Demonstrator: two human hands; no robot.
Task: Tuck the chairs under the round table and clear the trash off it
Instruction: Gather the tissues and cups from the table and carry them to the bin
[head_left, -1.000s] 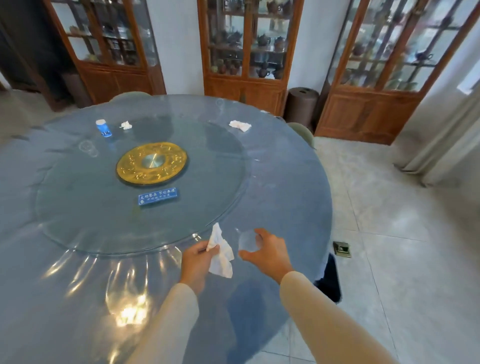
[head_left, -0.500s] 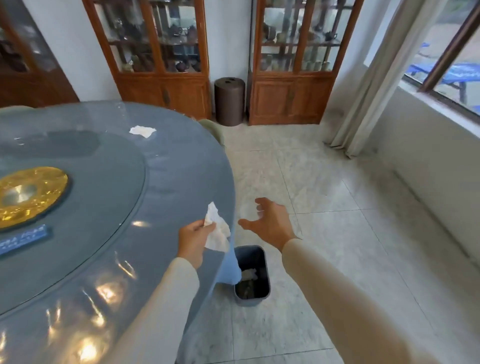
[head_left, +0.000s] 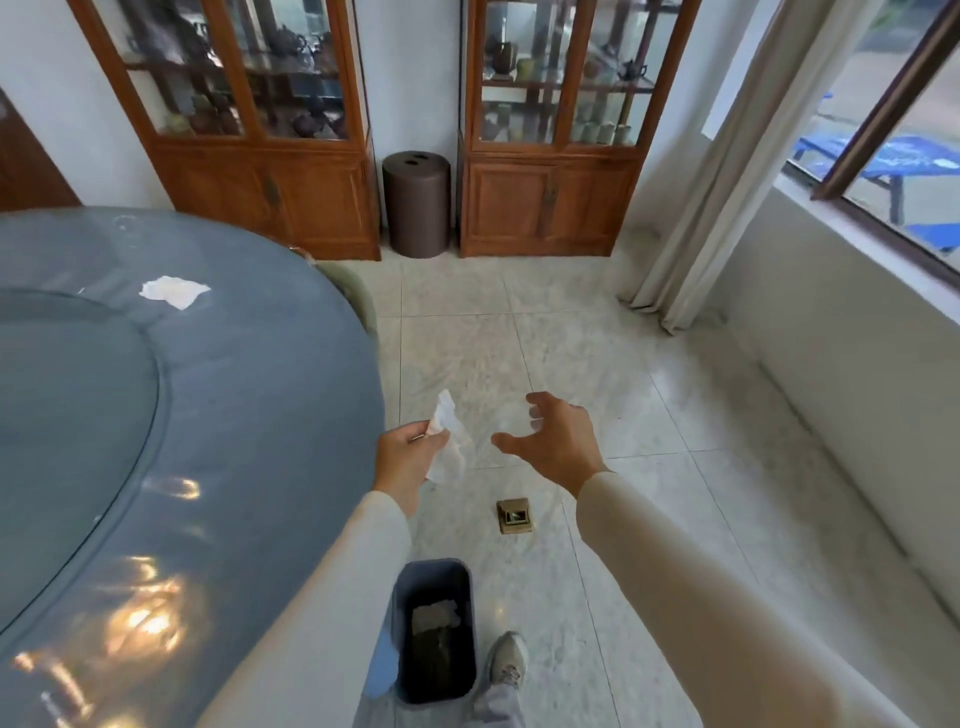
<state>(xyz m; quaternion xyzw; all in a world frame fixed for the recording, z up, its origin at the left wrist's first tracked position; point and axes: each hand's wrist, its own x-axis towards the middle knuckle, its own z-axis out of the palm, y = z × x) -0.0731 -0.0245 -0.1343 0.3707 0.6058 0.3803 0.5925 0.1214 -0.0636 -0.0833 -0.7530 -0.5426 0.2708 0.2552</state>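
My left hand (head_left: 408, 462) pinches a crumpled white tissue (head_left: 448, 447) just past the edge of the round blue-grey table (head_left: 234, 415). My right hand (head_left: 558, 441) is beside it over the floor, fingers curled around a clear plastic cup (head_left: 519, 423) that is faint and hard to make out. A small dark trash bin (head_left: 431, 567) stands on the floor below and nearer than both hands, with some trash inside. Another white tissue (head_left: 174, 292) lies on the table's far side. A green chair back (head_left: 359, 296) shows at the table's far edge.
A brass floor socket (head_left: 514, 515) sits on the tiles beyond the bin. My shoe (head_left: 508, 660) is right of the bin. A brown cylindrical container (head_left: 416, 202) stands between two wooden glass cabinets (head_left: 545, 208). Curtain (head_left: 691, 234) and window wall lie to the right.
The view has swung right, away from the table centre. Both hands moved off the table edge out over the floor, still holding the tissue and cup. The bin now sits closer below.
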